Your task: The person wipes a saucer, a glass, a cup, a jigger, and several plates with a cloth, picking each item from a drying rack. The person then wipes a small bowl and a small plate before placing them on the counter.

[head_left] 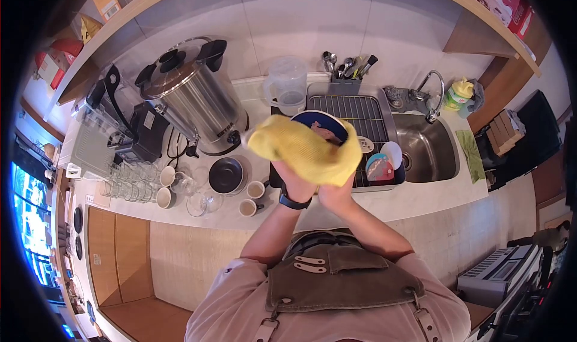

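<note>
While raised together, left hand (293,178) and right hand (336,193) grip yellow cloth (300,147) around plate (318,123).

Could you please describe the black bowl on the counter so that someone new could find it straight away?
Start at the big steel urn left of the sink. Just in front of its tap, on the pale counter, sits the black bowl. It is the only dark dish there, among small white cups and clear glasses.
</note>
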### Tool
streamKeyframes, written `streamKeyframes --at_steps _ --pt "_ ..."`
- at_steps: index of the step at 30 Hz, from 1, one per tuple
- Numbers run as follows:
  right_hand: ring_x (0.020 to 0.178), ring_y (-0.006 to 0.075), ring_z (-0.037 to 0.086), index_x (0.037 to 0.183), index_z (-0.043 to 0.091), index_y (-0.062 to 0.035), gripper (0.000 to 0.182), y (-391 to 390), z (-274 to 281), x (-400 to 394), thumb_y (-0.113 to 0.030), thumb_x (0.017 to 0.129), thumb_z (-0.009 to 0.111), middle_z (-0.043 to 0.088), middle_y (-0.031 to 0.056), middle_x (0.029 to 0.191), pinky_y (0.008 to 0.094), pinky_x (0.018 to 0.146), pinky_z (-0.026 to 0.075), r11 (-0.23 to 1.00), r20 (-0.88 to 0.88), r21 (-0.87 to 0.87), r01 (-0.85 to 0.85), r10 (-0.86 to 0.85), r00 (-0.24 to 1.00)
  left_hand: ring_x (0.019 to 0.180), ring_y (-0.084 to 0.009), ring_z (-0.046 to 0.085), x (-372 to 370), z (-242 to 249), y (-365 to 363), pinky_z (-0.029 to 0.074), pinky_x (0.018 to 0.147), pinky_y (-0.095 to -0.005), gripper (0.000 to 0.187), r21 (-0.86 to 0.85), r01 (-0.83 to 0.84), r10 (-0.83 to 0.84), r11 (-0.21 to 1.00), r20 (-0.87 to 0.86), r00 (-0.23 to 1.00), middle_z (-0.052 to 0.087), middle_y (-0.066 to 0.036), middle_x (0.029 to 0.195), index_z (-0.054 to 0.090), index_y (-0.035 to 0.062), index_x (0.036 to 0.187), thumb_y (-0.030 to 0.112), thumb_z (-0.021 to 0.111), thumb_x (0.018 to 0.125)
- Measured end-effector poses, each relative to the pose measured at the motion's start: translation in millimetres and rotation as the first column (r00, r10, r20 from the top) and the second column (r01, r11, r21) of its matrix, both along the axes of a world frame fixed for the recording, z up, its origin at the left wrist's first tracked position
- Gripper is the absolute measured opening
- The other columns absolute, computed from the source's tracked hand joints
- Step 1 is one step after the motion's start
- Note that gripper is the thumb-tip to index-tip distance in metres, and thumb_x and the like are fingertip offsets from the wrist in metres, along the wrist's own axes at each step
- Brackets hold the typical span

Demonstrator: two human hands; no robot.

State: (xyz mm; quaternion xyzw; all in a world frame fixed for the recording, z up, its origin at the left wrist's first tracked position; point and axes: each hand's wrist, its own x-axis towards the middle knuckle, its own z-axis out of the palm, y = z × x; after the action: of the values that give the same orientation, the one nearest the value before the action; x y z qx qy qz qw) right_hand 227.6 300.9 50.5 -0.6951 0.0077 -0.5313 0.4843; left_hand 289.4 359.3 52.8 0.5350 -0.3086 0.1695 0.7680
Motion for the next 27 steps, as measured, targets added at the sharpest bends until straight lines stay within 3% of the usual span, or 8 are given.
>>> streamKeyframes --at_steps 4,6,8,11,15,18,20,27 --pt "0.116 0.0260 0.058 0.128 0.054 0.0034 0.045 -78.8 83.3 -41.3 -0.012 0.087 0.062 0.060 0.0153 0.125 0.0395 0.103 0.043 0.911 -0.608 -0.047 -0.410 0.299 0.736 0.112 -0.0249 0.062 14.9 22.9 22.5 0.046 0.098 -0.0396 0.051 0.297 0.308 -0.271 0.904 -0.160 0.949 0.066 -0.011 0.116 0.058 0.0010 0.123 0.014 0.081 0.079" --pt "0.111 0.0262 0.060 0.119 0.060 0.0030 0.035 -89.1 91.0 -44.8 -0.011 0.087 0.060 0.063 0.0141 0.120 0.0400 0.100 0.044 0.893 -0.640 0.080 -0.443 0.386 0.664 0.113 -0.0264 0.062 25.0 49.8 23.8 0.046 0.098 -0.0392 0.053 0.444 0.329 -0.345 0.833 -0.048 0.937 0.066 -0.012 0.117 0.059 0.0013 0.123 0.013 0.082 0.076" --pt "0.106 0.0266 0.062 0.111 0.064 0.0026 0.027 -77.1 46.8 -37.3 -0.011 0.088 0.058 0.065 0.0130 0.116 0.0407 0.097 0.045 0.928 -0.430 0.216 -0.302 0.369 0.824 0.113 -0.0268 0.062 17.8 51.3 7.1 0.046 0.098 -0.0392 0.054 0.360 0.152 -0.213 0.920 0.136 0.967 0.065 -0.012 0.119 0.059 0.0016 0.124 0.012 0.082 0.076" --pt "0.109 0.0297 0.063 0.120 0.057 0.0031 0.037 -45.2 25.9 -19.9 -0.009 0.086 0.058 0.065 0.0166 0.113 0.0395 0.095 0.047 0.965 0.010 -0.242 0.105 -0.106 0.994 0.111 -0.0288 0.061 13.9 -35.7 -33.7 0.045 0.098 -0.0410 0.054 0.318 -0.272 0.178 0.908 0.294 0.939 0.064 -0.012 0.121 0.058 0.0025 0.127 0.014 0.079 0.079" --pt "0.117 0.0297 0.060 0.125 0.054 0.0049 0.047 -86.3 82.0 -42.6 -0.012 0.084 0.068 0.063 0.0198 0.118 0.0370 0.102 0.044 0.989 -0.521 0.041 -0.140 0.141 0.842 0.112 -0.0280 0.060 -1.9 12.7 -14.3 0.045 0.099 -0.0396 0.046 0.225 0.177 -0.187 0.958 0.022 0.982 0.063 -0.012 0.122 0.059 0.0023 0.126 0.010 0.074 0.083" --pt "0.109 0.0241 0.063 0.121 0.058 0.0047 0.037 -94.4 57.1 -36.2 -0.012 0.089 0.067 0.065 0.0143 0.115 0.0347 0.097 0.046 0.979 -0.498 0.103 -0.176 0.204 0.843 0.098 -0.0291 0.066 6.8 76.4 3.0 0.049 0.092 -0.0386 0.027 0.313 0.340 -0.361 0.887 0.009 0.933 0.070 -0.012 0.109 0.068 0.0017 0.112 0.001 0.062 0.086" --pt "0.104 0.0229 0.064 0.116 0.062 0.0030 0.027 -46.7 16.6 -14.0 -0.007 0.091 0.062 0.066 0.0120 0.115 0.0369 0.094 0.047 0.928 -0.095 0.318 -0.192 0.233 0.968 0.094 -0.0286 0.068 -6.1 62.1 -11.8 0.050 0.088 -0.0377 0.026 0.147 0.062 -0.076 0.987 0.099 0.992 0.071 -0.014 0.105 0.068 -0.0009 0.109 -0.003 0.052 0.088" --pt "0.101 0.0150 0.063 0.114 0.062 0.0022 0.021 -56.7 8.6 -18.7 -0.004 0.094 0.060 0.066 0.0066 0.114 0.0302 0.088 0.050 0.753 -0.080 0.525 -0.396 0.507 0.858 0.097 -0.0270 0.066 -35.0 6.8 3.6 0.049 0.088 -0.0375 0.024 0.265 0.109 -0.070 0.958 -0.152 0.986 0.069 -0.015 0.103 0.064 -0.0026 0.116 0.005 0.050 0.098"
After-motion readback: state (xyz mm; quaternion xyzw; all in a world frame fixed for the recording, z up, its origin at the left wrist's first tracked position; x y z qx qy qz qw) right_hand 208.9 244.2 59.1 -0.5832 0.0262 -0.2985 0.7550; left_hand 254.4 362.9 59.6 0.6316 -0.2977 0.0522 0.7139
